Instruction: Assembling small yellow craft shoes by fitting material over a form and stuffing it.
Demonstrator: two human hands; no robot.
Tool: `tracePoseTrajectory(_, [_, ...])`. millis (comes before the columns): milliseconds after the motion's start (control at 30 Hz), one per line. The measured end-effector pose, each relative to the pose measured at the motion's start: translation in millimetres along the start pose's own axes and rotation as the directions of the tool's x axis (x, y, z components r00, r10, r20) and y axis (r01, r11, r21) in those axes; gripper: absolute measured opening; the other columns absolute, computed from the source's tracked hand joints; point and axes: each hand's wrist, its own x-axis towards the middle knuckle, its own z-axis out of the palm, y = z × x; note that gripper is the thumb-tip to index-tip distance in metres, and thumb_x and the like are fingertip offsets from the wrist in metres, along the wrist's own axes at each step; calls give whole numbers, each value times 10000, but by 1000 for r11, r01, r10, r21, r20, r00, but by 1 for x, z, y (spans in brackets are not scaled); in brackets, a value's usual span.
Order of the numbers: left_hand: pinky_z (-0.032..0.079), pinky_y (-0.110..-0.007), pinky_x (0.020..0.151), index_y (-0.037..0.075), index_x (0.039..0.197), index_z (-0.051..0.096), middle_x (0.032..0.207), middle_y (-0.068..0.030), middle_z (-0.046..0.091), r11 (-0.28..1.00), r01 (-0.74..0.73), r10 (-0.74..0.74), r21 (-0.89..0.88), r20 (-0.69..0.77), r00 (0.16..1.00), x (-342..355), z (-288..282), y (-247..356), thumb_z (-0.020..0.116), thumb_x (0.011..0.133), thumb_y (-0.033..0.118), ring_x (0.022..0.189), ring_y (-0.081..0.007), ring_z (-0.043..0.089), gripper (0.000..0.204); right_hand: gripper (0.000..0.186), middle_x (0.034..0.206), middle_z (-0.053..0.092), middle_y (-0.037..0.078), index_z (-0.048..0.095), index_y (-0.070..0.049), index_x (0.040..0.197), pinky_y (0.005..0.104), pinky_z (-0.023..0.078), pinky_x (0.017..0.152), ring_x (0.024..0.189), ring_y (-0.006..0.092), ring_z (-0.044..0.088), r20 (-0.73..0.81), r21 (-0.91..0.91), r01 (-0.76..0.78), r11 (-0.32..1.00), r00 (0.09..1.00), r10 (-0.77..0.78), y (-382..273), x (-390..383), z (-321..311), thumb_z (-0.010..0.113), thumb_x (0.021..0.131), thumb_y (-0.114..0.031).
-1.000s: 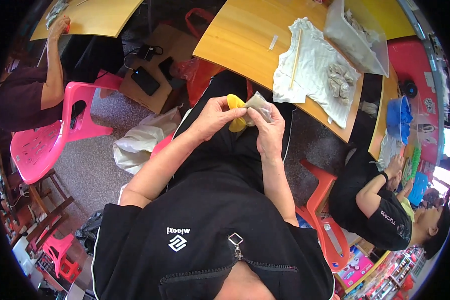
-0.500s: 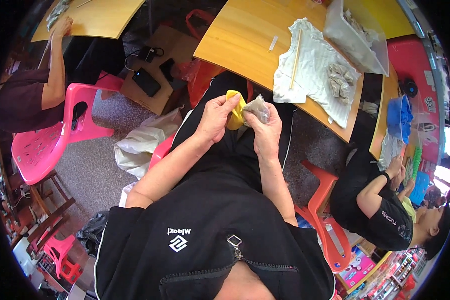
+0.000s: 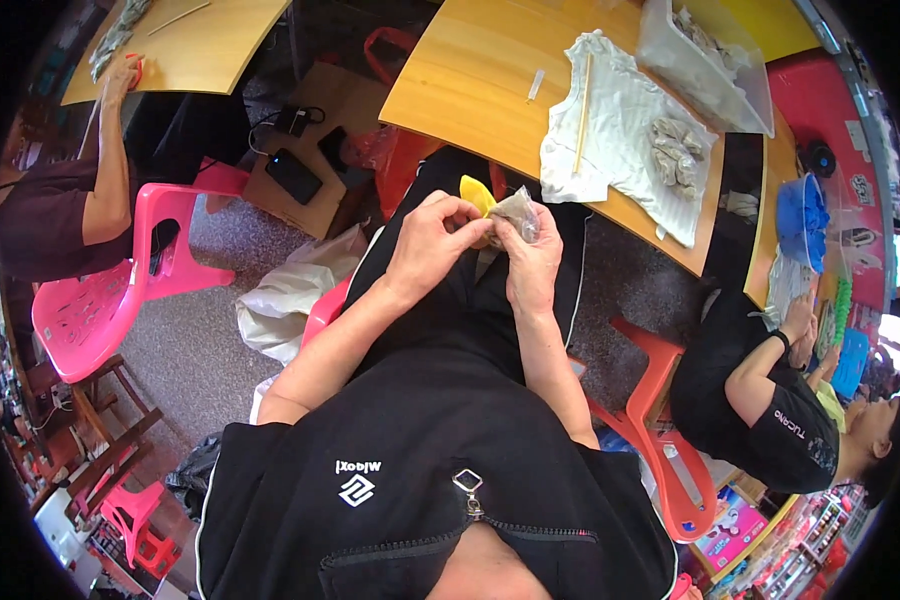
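Above my lap, in the middle, both hands work close together. My left hand (image 3: 433,243) is closed in a pinch, thumb and fingers meeting on a thin yellow rubber piece (image 3: 477,193) that looks like a balloon. The piece stands up past its fingertips. My right hand (image 3: 534,262) is closed round a small clear plastic bag (image 3: 516,212) with grey-brown filling, its thumb pressed on the near side. The bag's mouth end points up, and its lower part meets the yellow piece between the hands. Fingers hide where they join.
On the wooden table (image 3: 460,90) ahead lie a white cloth (image 3: 595,125), a thin stick (image 3: 582,115) and several grey-brown bags (image 3: 676,157). A plastic bin (image 3: 705,75) stands behind. Co-workers sit at left and right. Pink chair (image 3: 90,320) and orange chair (image 3: 660,430) flank me.
My left fingers have moved in toward the bag and now pinch lower on the yellow piece, which shows less. My right hand keeps its grip on the bag.
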Motion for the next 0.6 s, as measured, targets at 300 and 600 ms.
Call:
tracePoseTrajectory(300, [482,-246,648,-30,880,663,802,-51,640,780,294,-207,-552,217,954,11,9,-21,654,827,116,657,-116,582,156,185,996,583,49,659,-7,968,248,484,735,854,125,586,179,-427,291,856,955,-235,-10,-1,-12,697,789,-30])
tracePoseTrajectory(600, [464,-299,626,-11,835,607,795,-89,539,979,-183,175,-90,-89,980,9,10,8,654,773,32,711,-200,568,89,203,966,578,98,669,-7,918,287,496,708,848,214,601,296,-675,468,570,880,-372,-22,-1,-1,687,722,42])
